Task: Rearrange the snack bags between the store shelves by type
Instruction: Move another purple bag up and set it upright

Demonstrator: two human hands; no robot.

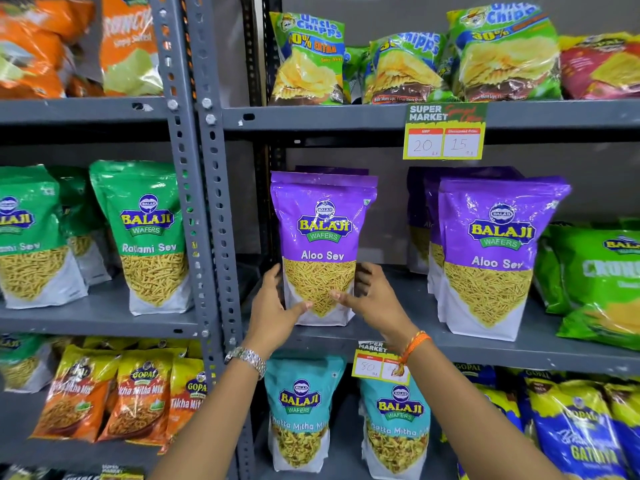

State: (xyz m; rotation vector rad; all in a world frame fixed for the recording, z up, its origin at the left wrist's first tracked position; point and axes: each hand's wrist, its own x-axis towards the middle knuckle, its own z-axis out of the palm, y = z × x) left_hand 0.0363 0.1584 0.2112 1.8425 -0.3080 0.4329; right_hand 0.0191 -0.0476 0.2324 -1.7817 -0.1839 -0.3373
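Observation:
A purple Aloo Sev bag (322, 233) stands upright on the middle shelf (398, 336) of the right rack, with another purple bag behind it. My left hand (277, 308) grips its lower left side and my right hand (372, 299) grips its lower right side. More purple Aloo Sev bags (491, 251) stand in a group to the right, apart from it. Green Ratlami Sev bags (149, 233) stand on the left rack's middle shelf.
Green Uncle Chipps bags (408, 60) fill the top right shelf. Teal Khatta Mitha bags (301, 410) stand below my arms. Orange Gopal bags (135, 393) sit at lower left, a green Crunchex bag (599, 282) at far right. A grey upright post (204, 202) divides the racks.

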